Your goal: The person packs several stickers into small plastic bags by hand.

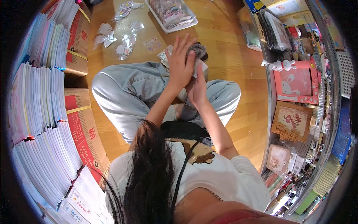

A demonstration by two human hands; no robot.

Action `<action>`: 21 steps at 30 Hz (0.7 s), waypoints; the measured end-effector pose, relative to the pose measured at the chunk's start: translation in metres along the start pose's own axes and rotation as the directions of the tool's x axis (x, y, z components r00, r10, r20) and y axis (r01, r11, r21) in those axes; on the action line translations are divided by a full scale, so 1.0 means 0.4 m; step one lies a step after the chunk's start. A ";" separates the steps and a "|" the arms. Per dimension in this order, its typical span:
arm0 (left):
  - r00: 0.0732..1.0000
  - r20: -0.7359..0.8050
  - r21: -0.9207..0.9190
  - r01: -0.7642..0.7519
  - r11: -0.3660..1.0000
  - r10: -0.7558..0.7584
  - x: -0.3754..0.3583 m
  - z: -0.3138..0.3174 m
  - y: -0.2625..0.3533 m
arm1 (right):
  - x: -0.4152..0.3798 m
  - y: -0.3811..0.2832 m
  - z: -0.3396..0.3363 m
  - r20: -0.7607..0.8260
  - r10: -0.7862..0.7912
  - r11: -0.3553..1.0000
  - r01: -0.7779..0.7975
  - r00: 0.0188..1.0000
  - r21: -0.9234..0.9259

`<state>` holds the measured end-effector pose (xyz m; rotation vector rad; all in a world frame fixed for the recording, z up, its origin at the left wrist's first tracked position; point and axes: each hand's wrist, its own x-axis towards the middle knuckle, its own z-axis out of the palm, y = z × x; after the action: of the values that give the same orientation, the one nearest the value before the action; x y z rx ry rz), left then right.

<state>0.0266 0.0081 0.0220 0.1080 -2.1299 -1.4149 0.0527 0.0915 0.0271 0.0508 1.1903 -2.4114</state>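
Note:
My left hand (181, 67) is raised in front of the crossed legs, its fingers stretched out and apart, beside a small white packet (201, 65). My right hand (197, 89) is lower and to the right, with its thumb against the white packet; its other fingers are mostly hidden. Just beyond both hands is a grey, fluffy-looking item (197, 50) with a dark edge, and whether it is joined to the packet I cannot tell. Another patterned packet (164, 56) shows partly behind my left hand.
On the wooden floor (250, 100) lie several clear packets (126, 47) and a white basket (194, 22) of packaged items. Stacked booklets (39, 97) and cardboard boxes (84, 130) line the left. Shelves on the right hold a pink rabbit frame (296, 83).

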 end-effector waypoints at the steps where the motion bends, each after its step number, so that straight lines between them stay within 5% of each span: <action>1: 0.999 -0.020 -0.045 0.028 0.999 -0.029 0.012 0.000 -0.005 | 0.001 0.002 0.000 0.010 -0.028 0.998 0.028 1.000 -0.050; 5: 0.956 0.104 -0.597 0.279 0.752 -0.272 0.024 -0.005 -0.014 | 0.005 -0.008 -0.003 0.052 -0.115 0.942 0.125 0.992 -0.310; 8: 0.996 0.088 -0.271 0.053 0.961 -0.031 -0.054 0.034 0.009 | 0.036 -0.024 -0.035 0.047 0.038 0.993 -0.043 0.998 0.110; 12: 0.977 0.208 -0.201 0.081 0.976 -0.038 -0.073 0.012 0.054 | 0.022 -0.054 -0.010 0.066 -0.034 0.992 0.042 0.997 -0.120; 15: 0.987 0.121 -0.195 0.128 0.972 -0.106 0.009 0.006 0.028 | 0.006 -0.021 -0.012 0.109 -0.056 0.917 0.094 0.992 -0.387; 19: 0.799 0.422 -0.565 0.602 0.564 -0.429 0.029 -0.001 0.022 | -0.004 -0.012 0.027 0.107 -0.147 0.830 0.182 0.983 -0.527; 21: 0.891 0.309 -0.548 0.453 0.703 -0.333 -0.026 0.014 0.045 | -0.003 -0.051 0.053 0.023 -0.040 0.905 0.046 0.999 -0.422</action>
<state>0.0367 0.0245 0.0317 0.1975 -1.7273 -2.4006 0.0490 0.0867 0.0560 -0.1281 1.6967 -2.1302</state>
